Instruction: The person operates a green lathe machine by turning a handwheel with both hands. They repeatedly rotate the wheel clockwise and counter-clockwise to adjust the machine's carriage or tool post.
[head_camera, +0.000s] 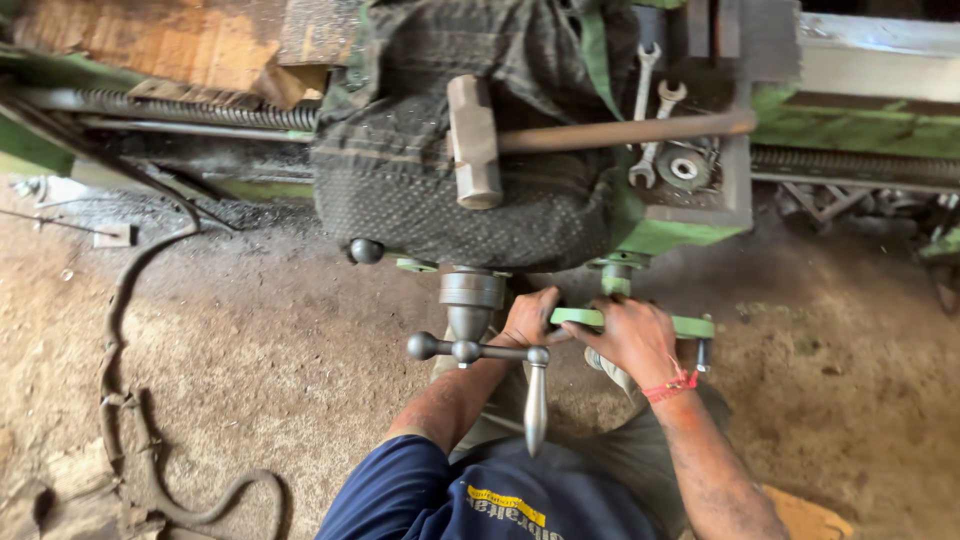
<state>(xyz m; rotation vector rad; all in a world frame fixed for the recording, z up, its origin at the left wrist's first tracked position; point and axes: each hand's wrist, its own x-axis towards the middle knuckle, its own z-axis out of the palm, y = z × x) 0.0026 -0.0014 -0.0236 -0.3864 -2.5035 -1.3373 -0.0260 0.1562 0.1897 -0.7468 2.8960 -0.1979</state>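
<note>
Two bare hands work at the front of a green machine (680, 235), seen from above. The green lever handle (690, 326) lies flat and crosswise just below the machine's apron, and the right hand (632, 335) covers its middle from above, fingers curled down over the bar so its left end (568, 316) and right end stick out on either side; the wrist, ringed by a red thread band (672, 385), bends back toward the body. The left hand (528, 318) sits just beside it, fingers folded together near the hub where the steel crank handle (470, 350) with its ball end and tapered grip (536, 405) meets its shaft; whether they pinch anything is hidden. Both forearms reach forward. Above, a hammer (475, 140) rests on a dark cloth (420, 200), with spanners (650, 110) in a tray nearby.
</note>
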